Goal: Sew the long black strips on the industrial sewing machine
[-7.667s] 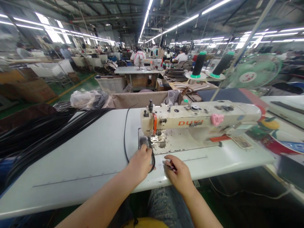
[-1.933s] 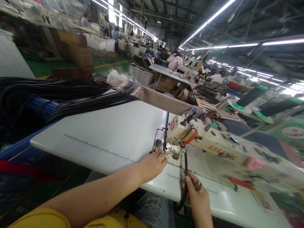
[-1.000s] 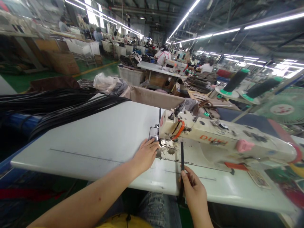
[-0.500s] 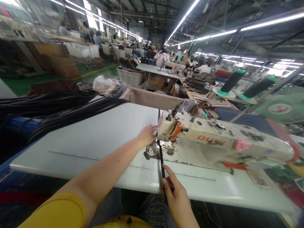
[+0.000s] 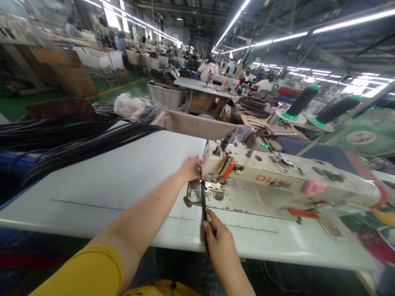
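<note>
A narrow black strap (image 5: 203, 199) runs from under the needle area of a white sewing machine (image 5: 247, 168) toward me and over the table's front edge. My right hand (image 5: 221, 242) pinches it between thumb and forefinger near that edge. Something small and dark shows inside the right hand's fingers; its kind is unclear. My left hand (image 5: 191, 167) is at the left side of the machine head, fingers bent together at the strap's far part. The machine head hides its fingertips in part. The strap lies over the worn metal plate (image 5: 194, 195).
A bundle of long black straps (image 5: 89, 142) drapes over the table's left side. Behind the white table (image 5: 148, 164) stands a fabric-lined bin (image 5: 197, 125). Thread cones (image 5: 300, 102) and a green fan (image 5: 361, 131) are at the right. Other people work farther back.
My right hand has come slightly closer to the needle area, still pinching the strap. My left hand stays beside the machine head. The whole view has shifted a little.
</note>
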{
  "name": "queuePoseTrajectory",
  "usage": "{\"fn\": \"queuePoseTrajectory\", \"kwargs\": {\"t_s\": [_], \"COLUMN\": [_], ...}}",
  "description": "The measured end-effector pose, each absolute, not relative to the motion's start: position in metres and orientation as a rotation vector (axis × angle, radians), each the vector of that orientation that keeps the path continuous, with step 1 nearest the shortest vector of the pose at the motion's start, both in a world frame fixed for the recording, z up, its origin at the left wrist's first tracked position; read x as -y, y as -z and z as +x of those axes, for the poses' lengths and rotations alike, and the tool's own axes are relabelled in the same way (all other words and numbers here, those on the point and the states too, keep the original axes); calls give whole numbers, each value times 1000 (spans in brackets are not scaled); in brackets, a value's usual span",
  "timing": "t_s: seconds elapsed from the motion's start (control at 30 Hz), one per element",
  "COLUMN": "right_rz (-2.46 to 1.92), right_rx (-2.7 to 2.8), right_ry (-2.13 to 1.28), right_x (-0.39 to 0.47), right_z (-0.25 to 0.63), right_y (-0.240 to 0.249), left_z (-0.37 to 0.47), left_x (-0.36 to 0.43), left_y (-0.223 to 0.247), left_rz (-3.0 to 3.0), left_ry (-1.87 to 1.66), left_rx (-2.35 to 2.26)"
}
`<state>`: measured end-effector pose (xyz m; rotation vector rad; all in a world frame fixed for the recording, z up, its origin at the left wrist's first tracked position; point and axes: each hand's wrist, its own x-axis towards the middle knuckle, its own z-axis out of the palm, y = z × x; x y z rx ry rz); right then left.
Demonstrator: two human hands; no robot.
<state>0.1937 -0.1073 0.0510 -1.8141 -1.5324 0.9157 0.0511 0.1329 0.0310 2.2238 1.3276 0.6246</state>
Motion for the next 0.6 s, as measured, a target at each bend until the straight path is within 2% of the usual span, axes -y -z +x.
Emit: {"fn": "queuePoseTrajectory", "kwargs": {"t_s": [0.6], "right_rz": [-1869], "right_rx": [1540], "right_ry": [-854], "right_x": [99], "right_z": [189], "right_y": [-49], "left_z": [51], "left_x": [-130], "left_y": [-28], "left_rz": [1931], "left_ry": [-897], "left_rx": [-1272]}}
